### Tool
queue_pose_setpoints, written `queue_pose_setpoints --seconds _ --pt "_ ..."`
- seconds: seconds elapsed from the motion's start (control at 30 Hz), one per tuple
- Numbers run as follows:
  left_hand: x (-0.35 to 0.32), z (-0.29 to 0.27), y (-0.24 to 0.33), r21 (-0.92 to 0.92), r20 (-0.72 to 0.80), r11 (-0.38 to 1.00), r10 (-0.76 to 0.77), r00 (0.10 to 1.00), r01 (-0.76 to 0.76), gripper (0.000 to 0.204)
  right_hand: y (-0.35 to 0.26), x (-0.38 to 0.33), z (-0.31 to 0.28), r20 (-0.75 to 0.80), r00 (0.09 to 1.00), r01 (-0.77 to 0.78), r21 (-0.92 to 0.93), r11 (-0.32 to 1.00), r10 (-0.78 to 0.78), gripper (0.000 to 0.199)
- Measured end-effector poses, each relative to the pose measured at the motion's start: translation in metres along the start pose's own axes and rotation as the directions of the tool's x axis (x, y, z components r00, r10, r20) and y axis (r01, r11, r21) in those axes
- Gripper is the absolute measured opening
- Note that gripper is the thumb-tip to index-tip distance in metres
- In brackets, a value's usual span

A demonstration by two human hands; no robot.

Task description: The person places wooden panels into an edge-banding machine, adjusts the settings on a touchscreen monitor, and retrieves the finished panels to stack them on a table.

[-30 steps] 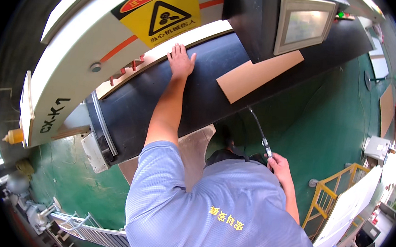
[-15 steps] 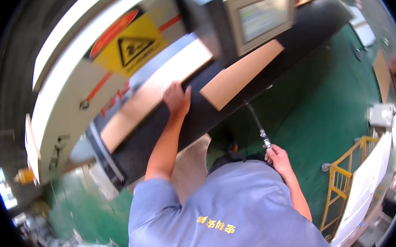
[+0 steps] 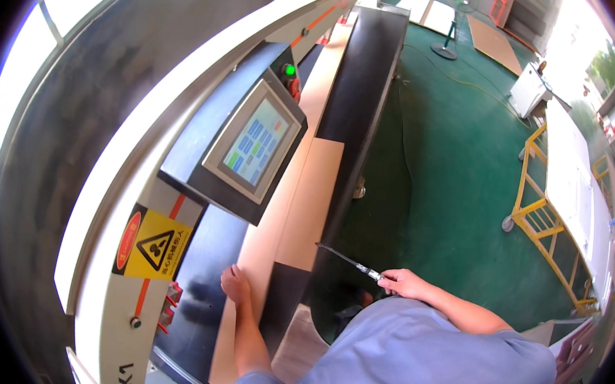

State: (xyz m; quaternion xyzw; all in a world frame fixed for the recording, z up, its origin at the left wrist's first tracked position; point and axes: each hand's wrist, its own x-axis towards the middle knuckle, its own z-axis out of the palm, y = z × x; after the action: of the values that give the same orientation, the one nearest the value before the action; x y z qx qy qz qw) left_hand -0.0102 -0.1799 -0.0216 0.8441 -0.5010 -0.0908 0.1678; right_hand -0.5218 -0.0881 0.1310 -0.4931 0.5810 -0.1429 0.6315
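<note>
My left hand lies flat on a long light-brown board, near its left edge. The board rests on the machine's black bed and runs away from me. My right hand is out to the right of the bed, over the green floor. It grips the handle of a thin tool with a dark pointed blade, and the blade points left toward the bed's edge. My blue shirt fills the lower middle.
A tilted touch-screen panel with a green button above it overhangs the bed. A yellow warning sticker is on the white machine frame. To the right are a yellow-framed cart stacked with white sheets and a standing fan.
The view has swung round, so the machine now runs up the picture and the screen is at centre. My left hand went from the black surface onto the board. My right hand still holds the tool.
</note>
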Motion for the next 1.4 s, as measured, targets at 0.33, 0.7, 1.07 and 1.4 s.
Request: queue_pose_setpoints --seconds 0.33,0.7,1.07,1.4 --pt "0.147 -0.052 -0.052 0.324 0.006 0.919 -0.242 0.970 0.227 0.081 -0.003 -0.017 -0.010 -0.331 0.934 -0.143 -0.008 0.990 0.132 0.030" --pt "0.126 -0.028 -0.053 0.424 -0.129 0.899 -0.055 0.990 0.105 0.069 0.015 -0.028 -0.025 -0.644 0.764 0.211 0.290 0.934 0.028 0.032" --pt "0.052 -0.071 -0.061 0.209 0.001 0.931 0.307 0.952 -0.301 0.048 0.015 -0.023 -0.031 -0.408 0.911 0.209 0.308 0.928 -0.070 0.043" --pt "-0.079 -0.124 0.005 -0.154 0.139 0.971 0.204 0.969 -0.182 0.057 0.012 0.000 -0.042 -0.139 0.984 0.156 0.382 0.911 -0.110 0.036"
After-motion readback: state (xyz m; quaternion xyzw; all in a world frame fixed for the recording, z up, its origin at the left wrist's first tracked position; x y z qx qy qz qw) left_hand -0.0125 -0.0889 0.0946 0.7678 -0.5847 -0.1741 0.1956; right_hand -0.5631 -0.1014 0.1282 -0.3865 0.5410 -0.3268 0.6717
